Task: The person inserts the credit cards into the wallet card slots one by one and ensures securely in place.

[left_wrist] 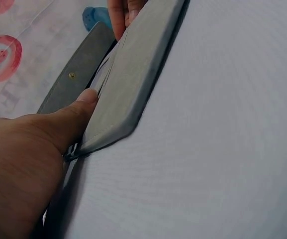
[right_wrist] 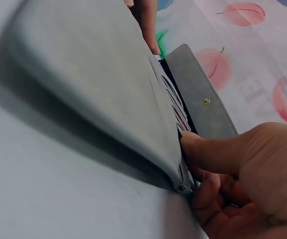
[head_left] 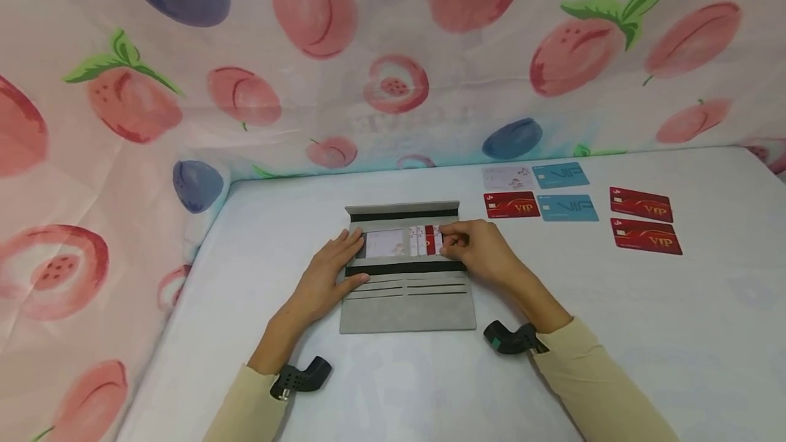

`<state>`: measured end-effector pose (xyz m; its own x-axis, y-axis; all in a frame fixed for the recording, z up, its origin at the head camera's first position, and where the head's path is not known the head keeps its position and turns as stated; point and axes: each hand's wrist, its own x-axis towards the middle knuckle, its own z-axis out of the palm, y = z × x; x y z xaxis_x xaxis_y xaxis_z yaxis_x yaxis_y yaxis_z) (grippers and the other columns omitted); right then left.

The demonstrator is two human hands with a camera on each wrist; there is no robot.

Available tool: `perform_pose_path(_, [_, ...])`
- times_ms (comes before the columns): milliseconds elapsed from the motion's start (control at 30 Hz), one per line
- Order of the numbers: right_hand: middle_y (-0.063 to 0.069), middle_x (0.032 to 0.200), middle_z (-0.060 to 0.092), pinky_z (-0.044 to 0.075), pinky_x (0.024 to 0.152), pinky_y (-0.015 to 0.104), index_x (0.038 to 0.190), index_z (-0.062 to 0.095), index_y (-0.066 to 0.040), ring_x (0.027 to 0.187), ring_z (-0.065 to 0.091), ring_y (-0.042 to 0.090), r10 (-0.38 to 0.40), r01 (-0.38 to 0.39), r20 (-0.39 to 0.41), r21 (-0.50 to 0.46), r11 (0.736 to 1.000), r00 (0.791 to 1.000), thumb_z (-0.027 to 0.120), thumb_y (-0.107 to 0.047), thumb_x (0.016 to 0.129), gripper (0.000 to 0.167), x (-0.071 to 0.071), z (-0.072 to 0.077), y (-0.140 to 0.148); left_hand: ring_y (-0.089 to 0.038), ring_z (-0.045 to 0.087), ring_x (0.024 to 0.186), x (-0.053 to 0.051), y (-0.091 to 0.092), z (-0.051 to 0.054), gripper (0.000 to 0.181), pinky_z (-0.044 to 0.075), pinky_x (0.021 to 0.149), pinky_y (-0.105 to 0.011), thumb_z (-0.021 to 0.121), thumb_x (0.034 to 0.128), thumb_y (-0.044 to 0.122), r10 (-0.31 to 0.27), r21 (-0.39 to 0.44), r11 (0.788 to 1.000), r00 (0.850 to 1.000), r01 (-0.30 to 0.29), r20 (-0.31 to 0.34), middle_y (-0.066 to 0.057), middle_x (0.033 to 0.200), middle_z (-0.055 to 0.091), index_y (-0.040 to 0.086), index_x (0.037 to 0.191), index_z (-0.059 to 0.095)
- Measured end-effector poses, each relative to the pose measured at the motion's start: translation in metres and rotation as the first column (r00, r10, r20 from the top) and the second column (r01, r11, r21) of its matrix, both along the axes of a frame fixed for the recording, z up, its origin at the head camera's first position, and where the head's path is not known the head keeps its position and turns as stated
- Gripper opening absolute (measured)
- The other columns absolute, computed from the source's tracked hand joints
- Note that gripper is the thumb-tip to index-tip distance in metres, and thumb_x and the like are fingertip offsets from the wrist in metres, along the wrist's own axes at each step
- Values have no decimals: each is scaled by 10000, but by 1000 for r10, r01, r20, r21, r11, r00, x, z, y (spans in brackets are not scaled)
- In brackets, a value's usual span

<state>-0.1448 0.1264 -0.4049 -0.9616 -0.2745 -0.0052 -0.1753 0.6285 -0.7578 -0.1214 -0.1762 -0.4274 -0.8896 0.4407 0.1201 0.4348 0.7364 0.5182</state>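
A grey wallet (head_left: 406, 316) lies unfolded on the white table, with floral cards and a red one (head_left: 430, 240) in its upper section. My left hand (head_left: 321, 280) rests along its left edge, fingers extended, thumb on the slotted panel. At the right end of the card row, the bent thumb and fingers of my right hand (head_left: 482, 251) pinch a white floral card (head_left: 438, 237), mostly hidden by the fingertips. Close up in the right wrist view, the right thumb (right_wrist: 203, 152) presses beside the card slots (right_wrist: 173, 99); what lies beneath it is hidden.
To the upper right lie a pale floral card (head_left: 507, 177), a red VIP card (head_left: 512, 204) and two blue VIP cards (head_left: 568, 208). Farther right are two more red VIP cards (head_left: 646, 236). A fruit-patterned cloth (head_left: 393, 87) hangs behind the table.
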Motion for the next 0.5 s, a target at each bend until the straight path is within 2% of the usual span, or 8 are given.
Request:
perform_pose_path(267, [72,799,644,466,636,228,1253,684,81,724,543,160,9,-9,13,1,1000,1000,785,-58,882,408,1,2,-1,-393,283,1541,1,0,1,709,227,1265,-579,743,934,251,5,4,1000,1000,-5,-5,-136,1632,375,4,1526,440])
perform_pose_path(500, [63,849,666,490,670,238,1238,712,24,779,570,175,-5,5,-15,-20,1000,1000,759,-75,910,346,-1,2,6,-387,280,1544,1,1,1,710,217,1270,-574,745,933,256,7,14,1000,1000,-7,2,-130,1632,378,10,1527,442])
